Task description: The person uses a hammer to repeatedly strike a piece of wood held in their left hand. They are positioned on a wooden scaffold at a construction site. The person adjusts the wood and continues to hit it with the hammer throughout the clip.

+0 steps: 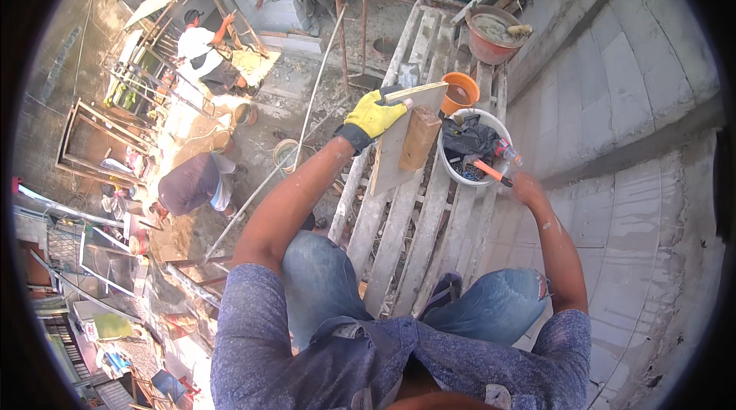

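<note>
My left hand (376, 115), in a yellow glove with a black cuff, grips the top edge of a flat wooden board (391, 157) with a wooden block handle (420, 138), held upright over the scaffold planks (399, 234). My bare right hand (527, 186) rests at the right rim of a white bucket (451, 168), closed around the end of an orange-handled tool (492, 172) that reaches into the bucket. Dark cloth and small tools fill the bucket. My knees in blue jeans are below.
An orange bucket (460, 92) and a reddish basin of mortar (494, 34) stand farther along the planks. A grey block wall (629, 142) runs along the right. Left of the planks is an open drop; three people (201, 50) work on the ground below among frames, pails and a long pole (314, 80).
</note>
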Motion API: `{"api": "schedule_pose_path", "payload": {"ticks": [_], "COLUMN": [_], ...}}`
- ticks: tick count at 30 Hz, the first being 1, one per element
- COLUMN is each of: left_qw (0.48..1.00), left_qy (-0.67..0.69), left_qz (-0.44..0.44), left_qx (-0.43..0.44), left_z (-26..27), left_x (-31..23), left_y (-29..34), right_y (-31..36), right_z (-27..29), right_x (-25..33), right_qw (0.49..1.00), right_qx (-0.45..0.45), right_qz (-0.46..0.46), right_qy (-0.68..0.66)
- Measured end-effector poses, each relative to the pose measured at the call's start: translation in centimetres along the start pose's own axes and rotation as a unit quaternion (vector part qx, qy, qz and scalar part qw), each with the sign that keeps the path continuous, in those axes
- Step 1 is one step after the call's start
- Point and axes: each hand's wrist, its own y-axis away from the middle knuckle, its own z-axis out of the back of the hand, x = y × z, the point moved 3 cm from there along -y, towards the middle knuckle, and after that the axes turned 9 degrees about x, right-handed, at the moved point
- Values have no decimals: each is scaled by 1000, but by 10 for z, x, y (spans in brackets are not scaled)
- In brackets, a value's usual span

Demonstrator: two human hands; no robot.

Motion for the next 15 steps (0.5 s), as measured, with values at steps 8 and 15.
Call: {"api": "schedule_pose_path", "payload": {"ticks": [8, 15], "left_qw": [994, 995], "left_qy": [6, -74], "left_qz": [-85, -63], "left_qx": [-72, -30], "left_z": [25, 42], "left_x": [6, 34], "left_y": [20, 13], "right_y": [96, 125], "right_z": [-30, 84], "right_x": [24, 121], "right_qw": [798, 859], "right_qx": [42, -75], "right_qz": [72, 172], "right_qy": [-597, -476]}}
